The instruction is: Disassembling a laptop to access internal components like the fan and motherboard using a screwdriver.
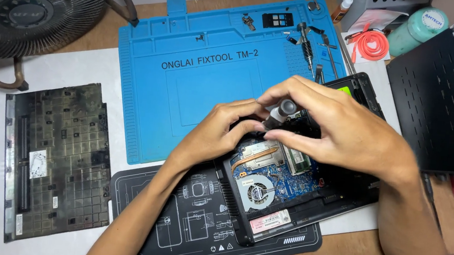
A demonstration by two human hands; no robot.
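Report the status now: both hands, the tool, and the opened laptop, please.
Right hand and left hand both grip grey screwdriver, tip down into the opened laptop. Cooling fan and copper pipe exposed. Nothing blocks the hands.

Bright blue silicone work mat, ribbed edges. Black rectangular mat with white line diagrams. Opened black laptop: blue circuit board, copper-coloured pipe, grey round fan. Grey-handled screwdriver. Coiled orange cable. Brown wooden counter.
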